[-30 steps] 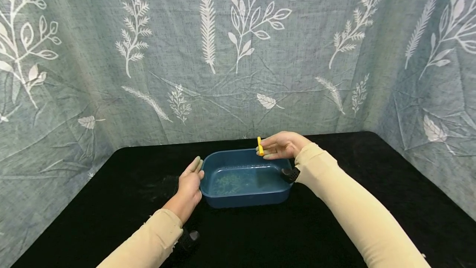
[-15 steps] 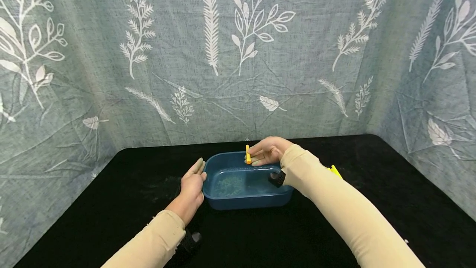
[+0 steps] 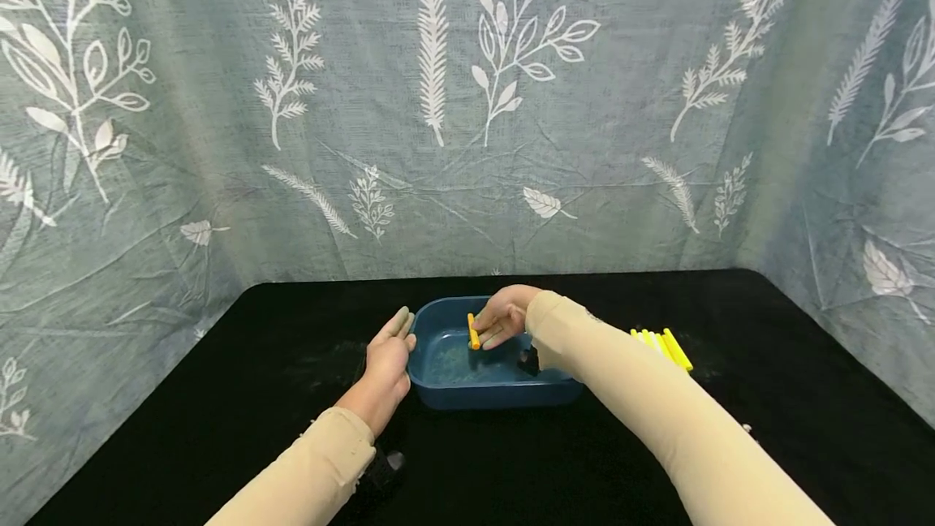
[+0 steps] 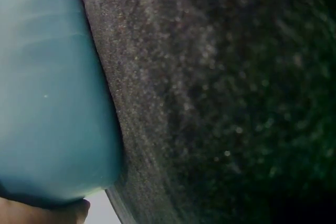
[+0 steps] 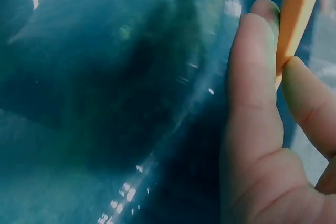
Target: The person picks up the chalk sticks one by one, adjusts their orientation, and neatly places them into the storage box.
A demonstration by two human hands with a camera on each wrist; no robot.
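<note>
A blue plastic basin (image 3: 497,398) sits on the black tabletop, and its outer wall (image 4: 58,108) fills the left side of the left wrist view. My left hand (image 3: 387,364) lies along the basin's left end with its fingers straight against the outside. Over the inside of the basin, my right hand (image 3: 502,319) pinches an orange-yellow stick of chalk (image 3: 473,332) between thumb and fingers. The right wrist view shows the chalk (image 5: 294,22) sticking out past the fingertips (image 5: 254,35). Pale greenish dust marks the fingertips and the basin floor (image 3: 447,360).
To the right of the basin lies a row of several yellow sticks (image 3: 675,350), partly hidden by my right sleeve (image 3: 621,364). A small pale bit (image 3: 747,428) lies nearer on the black tabletop (image 3: 511,469). A patterned curtain (image 3: 453,209) rises behind the table.
My right hand has moved left and lower into the basin with the chalk. The yellow sticks at the right have come out from behind the sleeve. My left hand has stayed at the basin.
</note>
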